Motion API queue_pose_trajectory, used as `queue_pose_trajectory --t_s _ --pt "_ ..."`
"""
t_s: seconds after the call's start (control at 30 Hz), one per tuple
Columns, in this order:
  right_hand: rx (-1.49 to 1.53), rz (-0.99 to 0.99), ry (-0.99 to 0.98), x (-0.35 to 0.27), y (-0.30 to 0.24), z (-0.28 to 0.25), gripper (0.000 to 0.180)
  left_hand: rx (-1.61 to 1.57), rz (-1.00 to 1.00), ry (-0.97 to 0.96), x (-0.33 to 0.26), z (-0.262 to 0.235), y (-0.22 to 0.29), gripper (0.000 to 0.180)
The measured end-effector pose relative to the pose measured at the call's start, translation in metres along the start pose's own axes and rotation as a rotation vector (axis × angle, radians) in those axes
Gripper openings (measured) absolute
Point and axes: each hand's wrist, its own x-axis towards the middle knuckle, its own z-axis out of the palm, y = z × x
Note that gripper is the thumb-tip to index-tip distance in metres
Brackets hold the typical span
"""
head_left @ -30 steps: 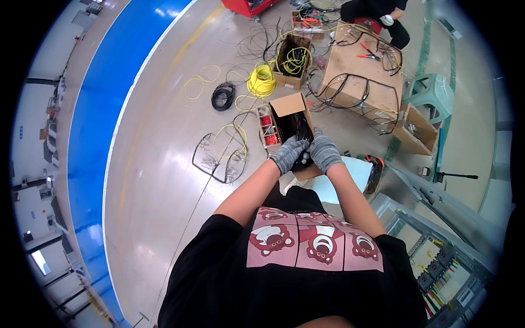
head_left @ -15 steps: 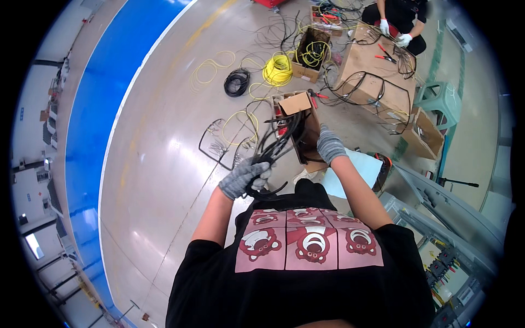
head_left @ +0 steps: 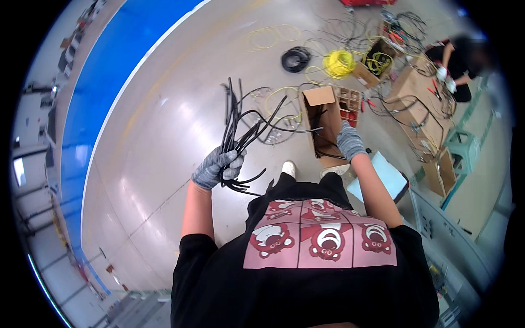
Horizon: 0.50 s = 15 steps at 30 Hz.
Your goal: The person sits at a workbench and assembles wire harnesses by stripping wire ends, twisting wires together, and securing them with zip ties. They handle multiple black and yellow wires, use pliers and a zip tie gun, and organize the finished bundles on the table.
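Observation:
My left hand (head_left: 220, 165), in a grey glove, is closed round a bunch of black cables (head_left: 234, 123). Their loose ends fan out above and below the fist, and one reaches toward a tall cardboard box (head_left: 333, 121). At that box's right wall is my right hand (head_left: 350, 141), also gloved, its fingers bent over the edge and partly hidden. More black cable pieces (head_left: 318, 123) lie inside the box, whose far flap (head_left: 319, 96) is folded out. A divided box (head_left: 353, 99) with red parts in some compartments sits just behind, to the right.
Beyond are a black cable coil (head_left: 296, 59), a yellow coil (head_left: 339, 64) and loose wires on the floor. At right, a co-worker in white gloves (head_left: 450, 83) bends over a large carton (head_left: 410, 104). A green stool (head_left: 462, 150) and grey metal cabinet (head_left: 445, 218) stand nearer.
The cable bunch has come away from over the box to its left. The box has shifted left with my right hand, uncovering the divided box's right side. The view has turned too.

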Motion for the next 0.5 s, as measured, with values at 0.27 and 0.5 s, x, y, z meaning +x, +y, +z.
queue_pose_trajectory --t_s 0.27,0.5 --pt "-0.086 -0.179 -0.058 -0.001 -0.076 0.021 0.027 0.060 0.061 0.128 -0.070 -0.057 -0.005 0.036" --pt "-0.063 -0.218 -0.111 -0.004 -0.096 0.014 0.027 0.198 0.149 0.248 -0.086 -0.060 -0.014 0.044"
